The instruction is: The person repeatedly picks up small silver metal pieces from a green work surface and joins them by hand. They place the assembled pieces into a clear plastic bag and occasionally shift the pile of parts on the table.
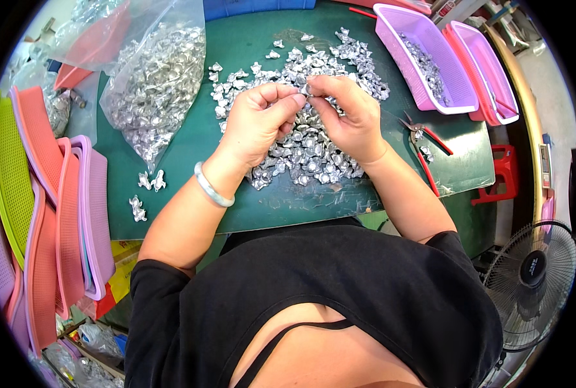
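Both my hands meet over a spread heap of small silvery metal castings (314, 155) on the green table (236, 213). Thumb and forefinger of my left hand (265, 119) are pinched on a small metal casting (305, 92). My right hand (351, 116) grips the same piece from the other side, its thumb and forefinger closing on it. Fingertips cover most of the piece, so its exact shape is hidden. A pale bangle (213, 185) circles my left wrist. Red-handled cutting pliers (424, 149) lie open on the table to the right of my right hand.
A clear plastic bag (155, 90) full of castings stands at back left. Three loose castings lie near the left edge, one apart (137, 208). A purple basket (427, 64) holds more castings at back right. Stacked baskets (42, 213) crowd the left; a fan (532, 278) stands right.
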`<state>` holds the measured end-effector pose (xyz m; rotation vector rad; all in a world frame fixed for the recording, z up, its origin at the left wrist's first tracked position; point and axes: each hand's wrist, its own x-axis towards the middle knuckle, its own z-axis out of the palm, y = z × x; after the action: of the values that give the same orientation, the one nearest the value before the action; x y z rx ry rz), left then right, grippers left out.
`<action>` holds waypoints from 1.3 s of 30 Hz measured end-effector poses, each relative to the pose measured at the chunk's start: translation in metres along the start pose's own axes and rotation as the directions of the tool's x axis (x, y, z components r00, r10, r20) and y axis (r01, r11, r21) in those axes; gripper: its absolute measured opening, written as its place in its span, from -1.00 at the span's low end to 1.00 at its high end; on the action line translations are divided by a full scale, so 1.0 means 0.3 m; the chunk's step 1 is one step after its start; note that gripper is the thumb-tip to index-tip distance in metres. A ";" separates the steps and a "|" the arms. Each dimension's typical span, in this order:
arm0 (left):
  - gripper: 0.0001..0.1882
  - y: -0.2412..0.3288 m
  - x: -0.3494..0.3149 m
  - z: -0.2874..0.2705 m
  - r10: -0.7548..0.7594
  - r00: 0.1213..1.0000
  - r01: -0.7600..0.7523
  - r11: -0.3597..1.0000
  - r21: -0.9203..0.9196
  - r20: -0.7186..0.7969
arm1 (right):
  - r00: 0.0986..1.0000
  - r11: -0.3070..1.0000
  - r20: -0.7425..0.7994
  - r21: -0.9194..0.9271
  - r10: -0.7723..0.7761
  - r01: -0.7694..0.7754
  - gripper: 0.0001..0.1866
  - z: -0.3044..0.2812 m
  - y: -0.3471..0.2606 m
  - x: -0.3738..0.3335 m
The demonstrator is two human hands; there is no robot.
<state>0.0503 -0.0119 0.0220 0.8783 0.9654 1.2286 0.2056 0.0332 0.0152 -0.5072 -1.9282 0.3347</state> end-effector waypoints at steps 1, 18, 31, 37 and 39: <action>-0.92 -0.006 0.002 -0.001 0.038 0.999 -0.039 0.999 0.025 0.004 | 0.999 0.998 0.003 -0.045 -0.047 0.047 -0.66 0.000 0.001 0.000; -0.89 -0.044 0.012 0.001 0.480 0.874 -0.444 0.730 0.519 0.072 | 0.874 0.613 0.237 0.635 0.425 -0.470 -0.50 -0.010 0.018 -0.024; -0.90 -0.039 0.002 0.008 0.470 0.879 -0.440 0.730 0.522 0.083 | 0.813 0.409 0.324 0.738 0.484 -0.537 -0.49 -0.013 0.035 -0.026; -0.92 -0.047 0.007 0.008 0.452 0.888 -0.431 0.760 0.487 0.080 | 0.806 0.395 0.325 0.742 0.495 -0.542 -0.48 -0.017 0.034 -0.025; -0.92 -0.046 0.009 0.006 0.351 0.935 -0.339 0.855 0.392 0.044 | 0.797 0.370 0.330 0.751 0.506 -0.546 -0.49 -0.014 0.039 -0.025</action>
<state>0.0569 -0.0110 0.0095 1.4062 1.1347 1.3733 0.2142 0.0398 0.0055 -0.4504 -1.3389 1.6210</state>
